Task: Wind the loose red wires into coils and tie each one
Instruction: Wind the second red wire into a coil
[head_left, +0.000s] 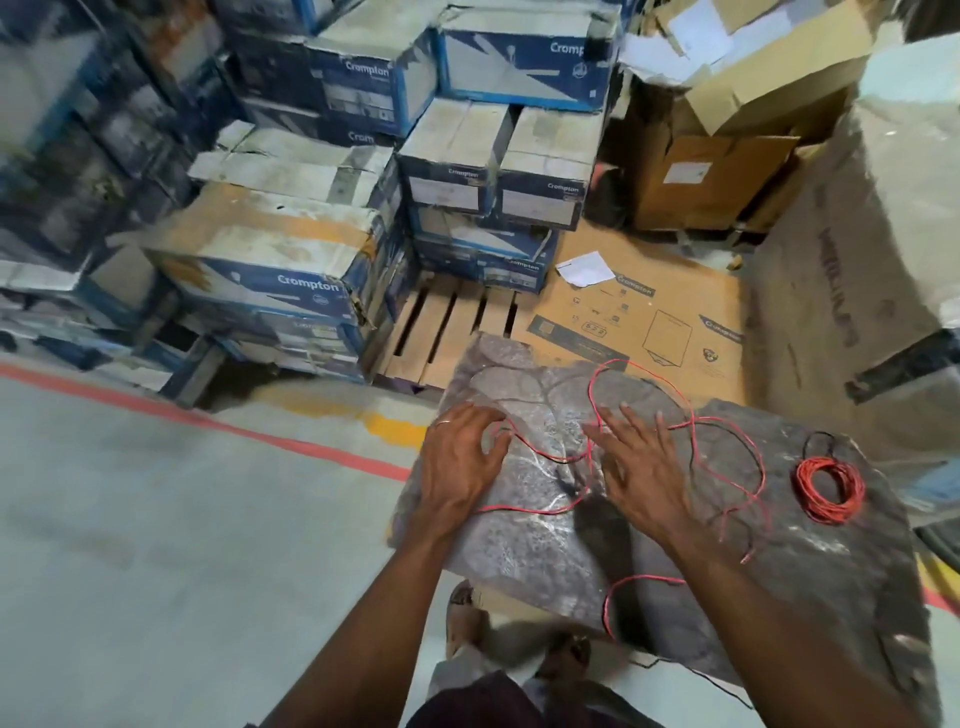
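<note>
A loose red wire (727, 467) sprawls in wide loops over a grey wrapped bundle (519, 540), one end hanging off its near edge. A wound red coil (830, 488) lies on the bundle to the right, with a thin black wire beside it. My left hand (460, 457) rests on the bundle's left part, fingers curled round a stretch of the red wire. My right hand (641, 462) hovers over the middle of the bundle with fingers spread and straight, on or just above the wire.
Stacked blue and white Crompton cartons (291, 260) fill the left and back. A wooden pallet (447, 322) and a flat brown cardboard sheet (639, 317) lie beyond the bundle. Brown boxes (717, 176) stand at the back right. A red floor line (208, 421) crosses the grey floor.
</note>
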